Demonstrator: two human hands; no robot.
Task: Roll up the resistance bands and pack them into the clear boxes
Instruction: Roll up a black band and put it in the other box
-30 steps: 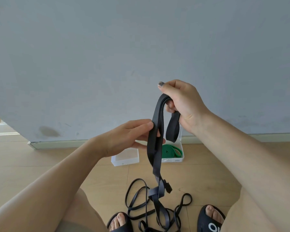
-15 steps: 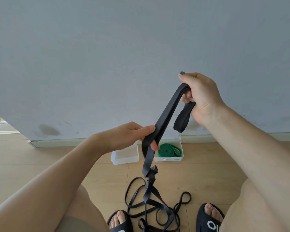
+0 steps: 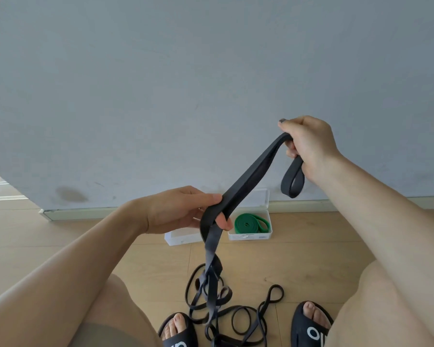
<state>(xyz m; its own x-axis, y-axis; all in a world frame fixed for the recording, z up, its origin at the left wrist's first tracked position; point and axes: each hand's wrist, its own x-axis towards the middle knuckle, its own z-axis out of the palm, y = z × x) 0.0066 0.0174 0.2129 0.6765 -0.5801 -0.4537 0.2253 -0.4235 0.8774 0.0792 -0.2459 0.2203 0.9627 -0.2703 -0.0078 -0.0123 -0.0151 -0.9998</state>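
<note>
Since a second ago the right hand (image 3: 308, 146) has risen up and away to the right, drawing the black band (image 3: 248, 181) into a slanted stretch where it earlier hung nearly straight down; nearest, two black slides (image 3: 308, 326) flank a tangle of thin black bands (image 3: 236, 314) on the wooden floor (image 3: 311, 259); above them the left hand (image 3: 183, 211) pinches the band between thumb and fingers — its tail dangles twisted to the floor; the right hand grips the upper end, a short loop hanging beneath the fist; farther off, by the grey wall (image 3: 211, 83), an open clear box (image 3: 251, 235) holds a rolled green band (image 3: 248, 222); a second clear box (image 3: 183, 237) sits just beside it, partly hidden by the left hand.
</note>
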